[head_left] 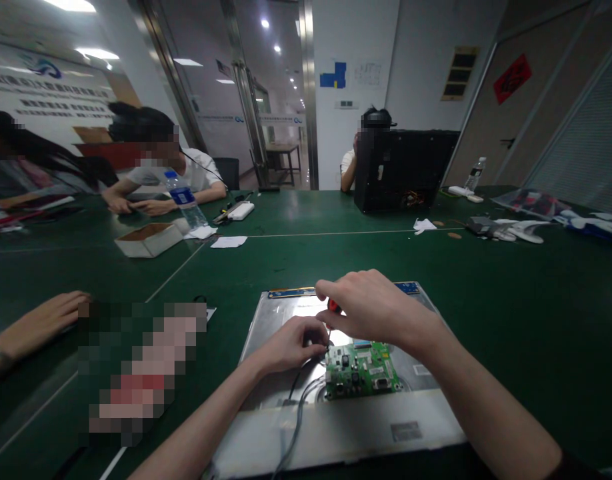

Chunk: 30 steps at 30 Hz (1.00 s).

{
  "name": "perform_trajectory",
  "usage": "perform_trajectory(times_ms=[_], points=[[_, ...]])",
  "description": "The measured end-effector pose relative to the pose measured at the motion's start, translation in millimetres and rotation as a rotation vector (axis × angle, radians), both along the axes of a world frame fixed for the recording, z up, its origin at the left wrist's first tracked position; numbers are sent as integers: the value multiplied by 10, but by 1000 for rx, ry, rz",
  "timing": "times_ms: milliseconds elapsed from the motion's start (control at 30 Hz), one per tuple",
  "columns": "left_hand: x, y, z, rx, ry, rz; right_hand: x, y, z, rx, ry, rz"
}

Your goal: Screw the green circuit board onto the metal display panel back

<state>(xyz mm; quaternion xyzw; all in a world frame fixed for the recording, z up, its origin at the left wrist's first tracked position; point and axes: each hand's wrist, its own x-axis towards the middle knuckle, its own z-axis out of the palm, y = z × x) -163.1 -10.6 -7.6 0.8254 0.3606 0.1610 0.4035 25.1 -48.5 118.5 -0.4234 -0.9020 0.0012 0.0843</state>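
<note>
A grey metal display panel lies back-up on the green table in front of me. A green circuit board sits on its middle, with grey cables running from it toward me. My right hand is closed around a screwdriver with a red handle, its thin shaft pointing down at the board's upper left corner. My left hand rests on the panel just left of the board, fingertips pinched close to the screwdriver tip.
Another person's hand lies on the table at left. A cardboard box, a water bottle and papers sit farther back. A black computer case stands at the back, with white gloves to the right. Several people sit around the table.
</note>
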Motion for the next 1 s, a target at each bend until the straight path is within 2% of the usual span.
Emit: perform_trajectory(times_ms=[133, 333, 567, 767, 1000], points=[[7, 5, 8, 5, -5, 0, -2, -19, 8, 1, 53, 71], [1, 3, -14, -7, -29, -25, -13, 14, -28, 19, 58, 15], [0, 6, -16, -6, -33, -15, -9, -1, 11, -12, 60, 32], [0, -4, -27, -19, -33, -19, -8, 20, 8, 3, 11, -35], [2, 9, -19, -3, -23, -6, 6, -12, 38, -39, 32, 12]])
